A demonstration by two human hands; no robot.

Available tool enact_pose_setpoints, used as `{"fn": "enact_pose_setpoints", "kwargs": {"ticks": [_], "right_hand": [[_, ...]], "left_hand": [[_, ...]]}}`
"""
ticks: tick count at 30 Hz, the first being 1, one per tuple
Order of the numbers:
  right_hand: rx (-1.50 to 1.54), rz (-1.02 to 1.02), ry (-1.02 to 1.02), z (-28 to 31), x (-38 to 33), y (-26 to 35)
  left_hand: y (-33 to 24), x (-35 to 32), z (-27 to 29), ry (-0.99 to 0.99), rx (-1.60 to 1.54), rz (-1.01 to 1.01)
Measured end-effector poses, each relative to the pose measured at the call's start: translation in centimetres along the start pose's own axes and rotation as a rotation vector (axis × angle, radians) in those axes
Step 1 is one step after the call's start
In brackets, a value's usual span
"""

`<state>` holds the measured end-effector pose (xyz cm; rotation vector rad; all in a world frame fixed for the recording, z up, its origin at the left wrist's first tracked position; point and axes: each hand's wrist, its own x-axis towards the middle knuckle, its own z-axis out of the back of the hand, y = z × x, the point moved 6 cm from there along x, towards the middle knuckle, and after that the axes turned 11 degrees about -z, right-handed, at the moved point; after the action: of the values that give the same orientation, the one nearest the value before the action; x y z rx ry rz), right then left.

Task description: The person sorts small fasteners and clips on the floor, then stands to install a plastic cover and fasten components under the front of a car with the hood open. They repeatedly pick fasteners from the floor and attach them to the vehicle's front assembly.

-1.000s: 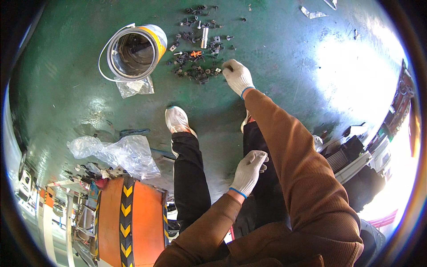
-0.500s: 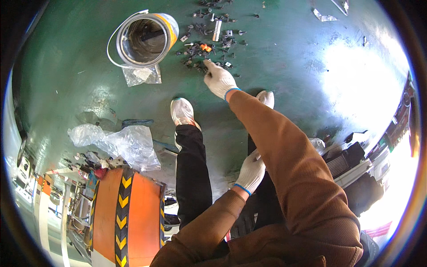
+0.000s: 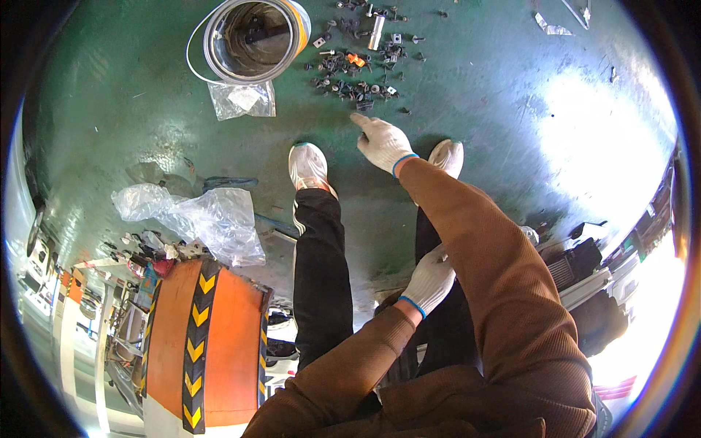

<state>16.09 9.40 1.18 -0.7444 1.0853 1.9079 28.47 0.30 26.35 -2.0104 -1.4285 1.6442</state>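
My right hand (image 3: 385,141), in a white knit glove with a blue cuff, hovers just on my side of a spread of small fasteners (image 3: 350,69) on the green floor. Its index finger is stretched toward them, and I see nothing held. The fasteners are mostly dark screws and clips, with an orange piece (image 3: 355,60) and a silver metal cylinder (image 3: 377,33) among them. My gloved left hand (image 3: 429,281) lies against my right leg, its fingertips hidden by my right forearm.
Left of the fasteners, an open metal bucket (image 3: 299,36) lies tipped toward me beside a small clear bag (image 3: 244,100). A larger plastic bag (image 3: 219,226) lies near an orange panel (image 3: 234,343) with yellow chevrons. Dark parts (image 3: 580,259) sit at right.
My right hand has drawn back from the fasteners, toward me and slightly right. The whole view has shifted a little. My left hand stays against my leg.
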Motion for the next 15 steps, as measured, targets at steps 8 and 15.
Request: {"fn": "enact_pose_setpoints", "kwargs": {"ticks": [8,15], "right_hand": [[0.165,-0.076,-0.189,-0.8,1.0,4.7],[-0.096,-0.057,-0.386,1.1,6.3,8.9]], "left_hand": [[1.2,-1.1,-1.8,0.614,0.771,-0.014],[7.5,-5.1,-3.3,0.041,-0.669,0.158]]}}
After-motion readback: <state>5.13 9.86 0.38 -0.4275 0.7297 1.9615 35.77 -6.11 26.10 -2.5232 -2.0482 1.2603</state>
